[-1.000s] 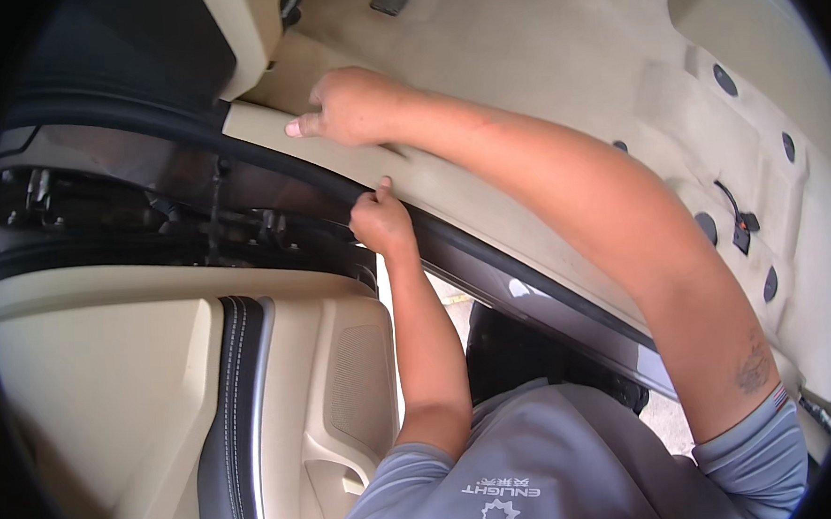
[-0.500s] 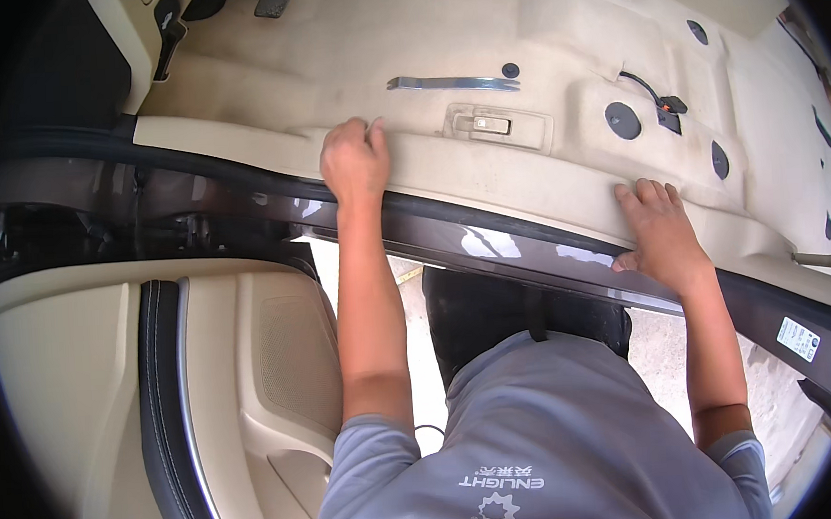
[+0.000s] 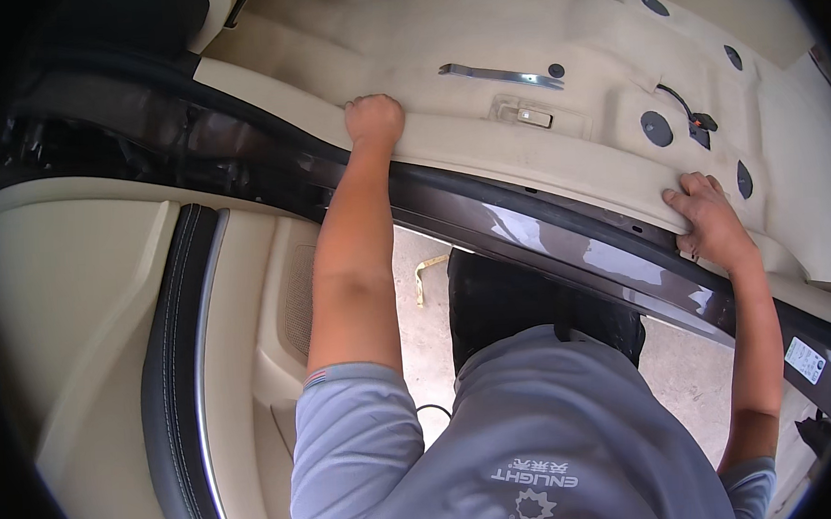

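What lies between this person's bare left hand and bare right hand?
The head view shows a stretch of long beige sill trim between the left hand and right hand, with nothing lying on it.

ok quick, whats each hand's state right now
Left hand: curled on the beige sill trim; fingertips hidden, grip can't be told.
Right hand: closed, holding the same trim's edge.

Single wide fisheye head view, from above the person's grey short-sleeved cloth shirt (image 3: pixel 612 418), looking steeply down and forward, fairly close, long beige sill trim strip (image 3: pixel 504 151) upper-middle, along near edge of beige carpeted car floor (image 3: pixel 394 35), straight lines bowed.
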A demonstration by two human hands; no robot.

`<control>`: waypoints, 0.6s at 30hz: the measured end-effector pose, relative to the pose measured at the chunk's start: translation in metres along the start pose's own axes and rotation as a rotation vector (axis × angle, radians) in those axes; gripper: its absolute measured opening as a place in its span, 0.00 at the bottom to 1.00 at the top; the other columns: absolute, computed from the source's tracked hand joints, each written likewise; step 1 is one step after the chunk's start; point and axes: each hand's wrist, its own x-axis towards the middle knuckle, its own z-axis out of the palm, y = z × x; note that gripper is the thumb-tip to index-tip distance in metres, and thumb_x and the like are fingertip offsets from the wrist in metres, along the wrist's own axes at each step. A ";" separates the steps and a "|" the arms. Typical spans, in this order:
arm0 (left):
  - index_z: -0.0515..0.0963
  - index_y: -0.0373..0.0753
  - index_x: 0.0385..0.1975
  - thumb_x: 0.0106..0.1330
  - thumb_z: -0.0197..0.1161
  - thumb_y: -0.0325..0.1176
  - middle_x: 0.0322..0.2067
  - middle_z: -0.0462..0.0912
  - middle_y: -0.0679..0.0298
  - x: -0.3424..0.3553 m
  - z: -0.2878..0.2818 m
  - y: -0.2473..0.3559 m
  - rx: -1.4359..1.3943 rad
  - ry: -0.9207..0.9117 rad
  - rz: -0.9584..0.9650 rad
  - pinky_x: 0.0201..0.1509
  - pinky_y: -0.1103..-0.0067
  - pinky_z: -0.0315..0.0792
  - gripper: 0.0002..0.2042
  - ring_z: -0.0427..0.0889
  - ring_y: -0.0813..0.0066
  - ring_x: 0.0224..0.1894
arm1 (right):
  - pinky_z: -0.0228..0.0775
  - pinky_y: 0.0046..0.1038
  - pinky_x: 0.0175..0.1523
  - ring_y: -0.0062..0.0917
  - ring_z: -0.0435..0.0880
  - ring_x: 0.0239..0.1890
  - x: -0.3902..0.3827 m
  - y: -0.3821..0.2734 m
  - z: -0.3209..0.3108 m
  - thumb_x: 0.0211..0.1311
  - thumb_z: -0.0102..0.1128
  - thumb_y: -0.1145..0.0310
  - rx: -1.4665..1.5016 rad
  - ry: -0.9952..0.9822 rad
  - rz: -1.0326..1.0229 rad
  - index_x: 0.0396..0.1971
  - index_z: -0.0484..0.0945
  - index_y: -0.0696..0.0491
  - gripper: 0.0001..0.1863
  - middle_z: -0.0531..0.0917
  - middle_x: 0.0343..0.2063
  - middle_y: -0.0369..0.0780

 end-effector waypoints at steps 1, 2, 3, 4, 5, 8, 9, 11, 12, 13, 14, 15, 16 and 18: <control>0.89 0.39 0.37 0.70 0.51 0.40 0.43 0.90 0.54 -0.006 0.005 -0.002 0.030 0.059 0.022 0.60 0.61 0.73 0.18 0.86 0.56 0.51 | 0.63 0.44 0.68 0.44 0.74 0.55 -0.001 -0.006 0.006 0.28 0.75 0.79 0.070 -0.029 -0.044 0.52 0.81 0.56 0.38 0.75 0.45 0.45; 0.89 0.39 0.35 0.69 0.52 0.39 0.41 0.90 0.55 -0.007 0.009 0.003 0.053 0.113 0.051 0.59 0.61 0.73 0.17 0.86 0.56 0.49 | 0.63 0.45 0.67 0.42 0.73 0.55 -0.006 -0.003 0.021 0.28 0.75 0.79 0.111 -0.049 -0.055 0.52 0.81 0.56 0.38 0.76 0.43 0.44; 0.89 0.39 0.33 0.70 0.52 0.39 0.40 0.90 0.55 -0.009 0.015 0.002 0.055 0.150 0.049 0.58 0.61 0.73 0.17 0.87 0.56 0.48 | 0.63 0.45 0.67 0.41 0.73 0.55 -0.008 -0.002 0.024 0.30 0.77 0.77 0.112 -0.038 -0.061 0.52 0.82 0.56 0.37 0.76 0.42 0.43; 0.89 0.39 0.32 0.70 0.52 0.40 0.39 0.90 0.55 -0.010 0.017 -0.006 0.057 0.188 0.050 0.58 0.61 0.74 0.18 0.87 0.56 0.47 | 0.62 0.45 0.66 0.41 0.73 0.55 -0.008 -0.005 0.025 0.31 0.78 0.76 0.114 -0.027 -0.064 0.52 0.82 0.56 0.36 0.76 0.42 0.43; 0.88 0.40 0.31 0.71 0.51 0.40 0.38 0.90 0.55 -0.013 0.021 -0.013 0.054 0.222 0.055 0.57 0.61 0.74 0.18 0.87 0.56 0.46 | 0.62 0.45 0.66 0.40 0.73 0.55 -0.005 -0.006 0.023 0.33 0.80 0.74 0.154 -0.043 -0.081 0.51 0.82 0.56 0.35 0.76 0.42 0.42; 0.88 0.40 0.29 0.73 0.50 0.41 0.34 0.90 0.54 -0.008 0.021 -0.013 0.077 0.251 0.101 0.53 0.59 0.76 0.19 0.87 0.53 0.42 | 0.60 0.46 0.66 0.38 0.74 0.55 -0.004 -0.003 0.020 0.41 0.81 0.69 0.218 -0.029 -0.102 0.50 0.84 0.55 0.30 0.78 0.41 0.41; 0.87 0.40 0.30 0.73 0.50 0.40 0.34 0.90 0.54 -0.005 0.021 -0.013 0.121 0.233 0.113 0.54 0.59 0.76 0.19 0.87 0.53 0.42 | 0.60 0.46 0.66 0.38 0.74 0.55 -0.006 -0.003 0.023 0.43 0.81 0.68 0.197 -0.016 -0.103 0.50 0.84 0.55 0.29 0.79 0.41 0.41; 0.87 0.39 0.32 0.74 0.50 0.41 0.36 0.90 0.55 0.000 0.025 -0.015 0.148 0.221 0.145 0.55 0.59 0.75 0.19 0.87 0.53 0.43 | 0.59 0.48 0.66 0.37 0.74 0.56 -0.008 -0.001 0.030 0.45 0.80 0.66 0.210 -0.007 -0.132 0.47 0.84 0.54 0.26 0.79 0.41 0.40; 0.87 0.39 0.33 0.75 0.49 0.42 0.36 0.89 0.54 0.002 0.025 -0.015 0.153 0.217 0.159 0.55 0.58 0.76 0.20 0.87 0.53 0.43 | 0.59 0.49 0.66 0.36 0.74 0.57 -0.012 0.001 0.036 0.46 0.79 0.66 0.249 -0.013 -0.155 0.46 0.84 0.54 0.24 0.79 0.41 0.39; 0.87 0.39 0.34 0.76 0.49 0.43 0.37 0.89 0.53 0.004 0.025 -0.015 0.161 0.208 0.157 0.55 0.57 0.76 0.20 0.87 0.52 0.44 | 0.58 0.51 0.67 0.35 0.74 0.57 -0.014 0.002 0.041 0.47 0.79 0.66 0.215 0.006 -0.156 0.43 0.84 0.53 0.22 0.80 0.40 0.39; 0.87 0.38 0.35 0.76 0.49 0.44 0.37 0.89 0.52 0.007 0.027 -0.018 0.156 0.199 0.160 0.56 0.57 0.76 0.21 0.87 0.51 0.45 | 0.58 0.52 0.67 0.35 0.74 0.57 -0.015 0.003 0.047 0.47 0.78 0.66 0.180 0.024 -0.154 0.41 0.83 0.53 0.20 0.80 0.39 0.38; 0.87 0.38 0.35 0.77 0.48 0.45 0.38 0.89 0.51 0.007 0.027 -0.020 0.155 0.196 0.164 0.56 0.56 0.75 0.22 0.86 0.50 0.45 | 0.57 0.54 0.69 0.34 0.75 0.56 -0.016 0.002 0.054 0.48 0.78 0.66 0.191 0.070 -0.167 0.38 0.83 0.52 0.17 0.80 0.38 0.37; 0.86 0.37 0.34 0.78 0.48 0.46 0.38 0.88 0.49 0.007 0.028 -0.026 0.116 0.186 0.171 0.56 0.55 0.76 0.23 0.86 0.47 0.44 | 0.56 0.56 0.70 0.33 0.75 0.55 -0.016 0.005 0.056 0.49 0.77 0.65 0.189 0.116 -0.181 0.35 0.83 0.52 0.15 0.80 0.36 0.36; 0.84 0.33 0.32 0.76 0.54 0.48 0.37 0.88 0.47 0.005 0.028 -0.031 -0.056 0.152 0.101 0.53 0.55 0.77 0.23 0.85 0.42 0.41 | 0.55 0.59 0.72 0.32 0.76 0.54 -0.016 0.002 0.053 0.49 0.76 0.65 0.166 0.107 -0.182 0.32 0.83 0.50 0.12 0.81 0.34 0.34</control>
